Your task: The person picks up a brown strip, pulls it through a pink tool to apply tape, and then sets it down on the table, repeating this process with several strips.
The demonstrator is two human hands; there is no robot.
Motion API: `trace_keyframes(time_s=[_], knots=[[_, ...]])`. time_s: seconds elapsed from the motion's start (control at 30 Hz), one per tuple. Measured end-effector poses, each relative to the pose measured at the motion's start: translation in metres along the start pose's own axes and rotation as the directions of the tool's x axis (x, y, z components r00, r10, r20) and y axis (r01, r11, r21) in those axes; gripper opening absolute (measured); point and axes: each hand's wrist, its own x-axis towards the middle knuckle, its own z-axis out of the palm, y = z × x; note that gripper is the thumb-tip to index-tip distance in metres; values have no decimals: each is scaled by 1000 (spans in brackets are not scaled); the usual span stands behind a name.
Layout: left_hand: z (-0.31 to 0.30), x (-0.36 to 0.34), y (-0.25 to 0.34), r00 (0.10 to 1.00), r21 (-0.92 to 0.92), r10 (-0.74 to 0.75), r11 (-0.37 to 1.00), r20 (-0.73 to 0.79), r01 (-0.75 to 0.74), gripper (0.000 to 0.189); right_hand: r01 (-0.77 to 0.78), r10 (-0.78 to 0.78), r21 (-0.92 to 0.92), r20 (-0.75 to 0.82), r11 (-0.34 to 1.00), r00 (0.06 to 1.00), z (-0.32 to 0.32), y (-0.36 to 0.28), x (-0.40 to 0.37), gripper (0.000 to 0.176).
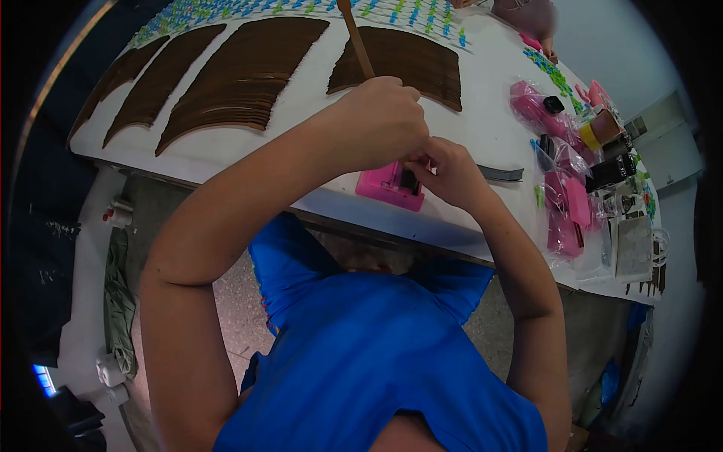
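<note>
My left hand (380,117) is closed around a long, narrow brown strip (356,38), which sticks up and away from me past the knuckles. Close against it, my right hand (450,172) has its fingers bent together in a pinch; what lies between them is hidden. Both hands are over a small pink device (390,190) with a black part, set at the table's front edge. The strip's lower end is out of sight behind my left hand. A short stack of dark strips (500,173) lies to the right of my right hand.
Fanned rows of brown strips (241,71) cover the table's left, and another brown row (422,64) lies behind my hands. Blue and green pieces (301,7) line the back. Bagged pink items (561,215) crowd the right side. Another person (531,19) is at the far right.
</note>
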Motion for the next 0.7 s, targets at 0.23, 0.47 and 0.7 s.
trace_keyframes(time_s=[0.23, 0.47, 0.7], knots=[[32, -22, -5, 993, -127, -47, 991, -112, 33, 12, -19, 19, -2, 1, 1000, 1000, -4, 5, -8, 22], [78, -36, 9, 953, -342, -145, 938, -266, 47, 15, 21, -20, -33, 43, 999, 999, -16, 10, -23, 25], [93, -34, 20, 920, -412, -171, 911, -352, 12, 20, -35, 36, -22, 76, 999, 996, -27, 4, -30, 28]])
